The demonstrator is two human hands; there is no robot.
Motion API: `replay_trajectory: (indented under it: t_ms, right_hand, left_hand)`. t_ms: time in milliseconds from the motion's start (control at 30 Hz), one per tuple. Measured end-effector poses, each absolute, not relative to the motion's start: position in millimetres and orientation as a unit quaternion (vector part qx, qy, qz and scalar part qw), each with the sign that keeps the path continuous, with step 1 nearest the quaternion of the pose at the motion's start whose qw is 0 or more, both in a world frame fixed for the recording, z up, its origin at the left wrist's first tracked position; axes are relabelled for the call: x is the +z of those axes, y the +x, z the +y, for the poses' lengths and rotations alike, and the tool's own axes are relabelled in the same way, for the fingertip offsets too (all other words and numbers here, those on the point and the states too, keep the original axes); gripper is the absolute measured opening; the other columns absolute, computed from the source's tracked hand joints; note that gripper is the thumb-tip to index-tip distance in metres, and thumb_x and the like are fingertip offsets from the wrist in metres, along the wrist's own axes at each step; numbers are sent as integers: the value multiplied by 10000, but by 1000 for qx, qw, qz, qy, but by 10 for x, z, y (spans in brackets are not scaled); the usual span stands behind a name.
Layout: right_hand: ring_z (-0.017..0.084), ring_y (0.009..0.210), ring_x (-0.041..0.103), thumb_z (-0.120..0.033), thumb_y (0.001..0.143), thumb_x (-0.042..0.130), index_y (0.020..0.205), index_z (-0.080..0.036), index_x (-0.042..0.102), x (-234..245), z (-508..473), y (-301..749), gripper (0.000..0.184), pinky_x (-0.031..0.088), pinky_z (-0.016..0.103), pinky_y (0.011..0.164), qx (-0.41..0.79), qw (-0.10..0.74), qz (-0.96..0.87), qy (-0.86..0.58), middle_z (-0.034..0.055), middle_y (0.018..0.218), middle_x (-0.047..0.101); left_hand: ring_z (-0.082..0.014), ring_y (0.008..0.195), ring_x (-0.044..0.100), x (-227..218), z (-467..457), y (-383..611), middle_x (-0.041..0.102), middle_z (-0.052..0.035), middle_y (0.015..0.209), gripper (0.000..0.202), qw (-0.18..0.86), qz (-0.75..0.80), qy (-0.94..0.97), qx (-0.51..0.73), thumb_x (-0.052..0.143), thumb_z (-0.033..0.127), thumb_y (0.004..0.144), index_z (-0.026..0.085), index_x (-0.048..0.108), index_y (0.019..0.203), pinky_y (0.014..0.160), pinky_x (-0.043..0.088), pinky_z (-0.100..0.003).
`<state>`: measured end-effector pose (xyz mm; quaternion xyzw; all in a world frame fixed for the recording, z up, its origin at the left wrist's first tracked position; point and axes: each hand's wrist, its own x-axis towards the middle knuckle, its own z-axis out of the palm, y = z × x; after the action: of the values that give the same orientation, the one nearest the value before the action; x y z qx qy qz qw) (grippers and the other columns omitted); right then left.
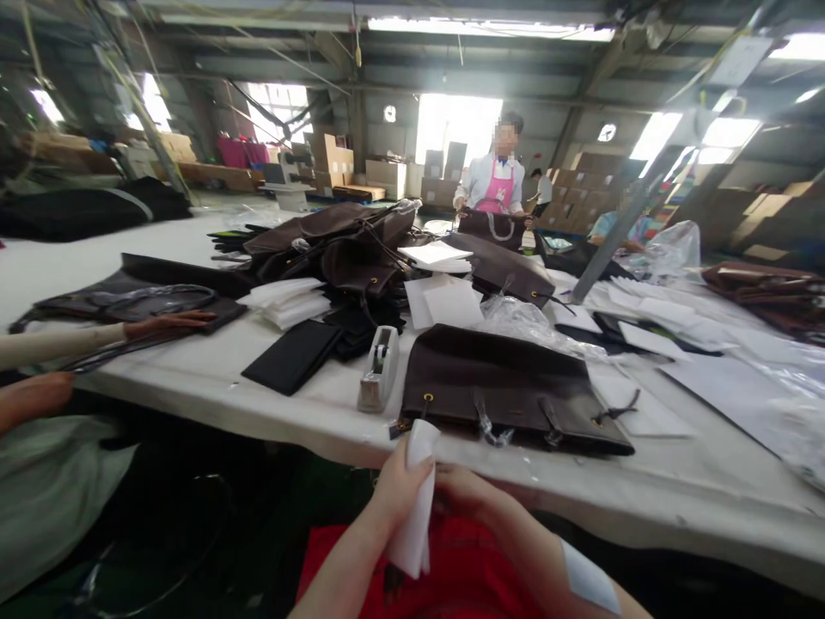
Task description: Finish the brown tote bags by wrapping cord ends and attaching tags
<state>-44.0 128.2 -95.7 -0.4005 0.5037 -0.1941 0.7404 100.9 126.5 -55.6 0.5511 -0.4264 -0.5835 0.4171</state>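
Observation:
My left hand (400,483) is closed around a folded white sheet (418,507), thumb across its front, in front of the table edge. Beside it, my right hand (464,492) is close against the sheet's right side; its fingers are bent inward and mostly hidden. Just beyond my hands a dark brown handbag (496,387) lies on the table, with brass eyelets, cords and plastic-wrapped handle parts facing me. A tape dispenser (379,370) stands to the bag's left. A red apron (477,567) shows under my arms.
The white-covered table (309,421) holds a heap of brown bags (335,232), black pouches (293,354), stacked white sheets (287,301) and clear plastic (522,322). At left, a co-worker's hand (171,324) rests on another bag. A metal post (619,232) rises at right; a person in a pink apron (498,185) stands opposite.

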Motion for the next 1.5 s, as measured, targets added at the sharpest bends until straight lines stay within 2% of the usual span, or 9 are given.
replay_trajectory:
  t_ms: [167,267,433,667,867,1033,1133,1267,1500]
  right_hand:
    - [70,402,466,-603,752,556,717,-146,589,-586,1219,-743,460,320,206,404,-183,611,565,-523,20,613,641]
    - [86,409,486,-671,779,453,713,-143,594,-486,1171,-721,550,341,220,406,-216,571,580,-540,42,628,645]
    - [113,463,534,-769,758,394,693,-139,596,-509,1144,-643,665,400,229,450,-274,561,585,-517,48,585,622]
    - [99,432,504,-799,750,394,686,-130,597,-473,1139,-585,702,381,225,427,-263,570,574,-526,41,578,605]
    - [96,408,497,-783,774,381,672,-133,597,-427,1150,-571,693,383,214,408,-255,561,584,-528,34,540,595]
    - [104,429,501,-646,790,525,615,-143,620,-342,1194,-522,540,345,213,414,-186,475,620,-596,36,534,611]
    - [110,486,497,-495,706,685,558,-149,611,-368,1201,-466,383,315,214,443,-183,412,630,-632,24,531,607]
    - [113,479,482,-395,707,669,564,-159,603,-501,1185,-442,284,318,221,453,-205,461,617,-604,13,529,601]
    - [139,467,484,-560,674,656,477,-190,511,-864,1200,-584,444,294,263,455,-169,402,651,-621,38,475,564]
  left_hand:
    - [-311,1274,469,-529,1302,993,507,-198,1370,652,357,-547,562,-507,648,326,766,138,420,1347,1079,299,-381]
    - [-353,1284,446,-504,1350,991,444,-228,1419,702,295,-587,592,-467,589,340,800,130,327,1417,1064,297,-415]
    - [-370,1223,483,-474,1402,987,493,-223,1362,712,289,-571,617,-459,581,347,794,159,329,1432,1038,292,-407]
    - [-354,1049,574,-464,1449,939,589,-197,1148,632,295,-605,605,-426,525,362,834,198,360,1423,925,346,-386]
    - [-372,1063,579,-529,1435,967,602,-235,1166,927,329,-559,634,-422,702,436,695,107,265,1443,908,366,-369]
    - [-400,1022,595,-527,1443,984,611,-267,1141,933,283,-592,659,-368,659,476,717,81,229,1445,871,389,-400]
    - [-404,999,602,-530,1422,993,642,-243,1058,917,283,-577,657,-394,687,385,693,91,246,1442,865,387,-418]
    - [-384,1019,598,-567,1368,1038,655,-180,1013,922,325,-509,650,-461,794,302,564,144,376,1371,892,386,-401]
    - [-355,1101,571,-578,1340,1134,617,-223,1158,798,323,-508,626,-496,811,329,522,82,517,1222,963,403,-399]
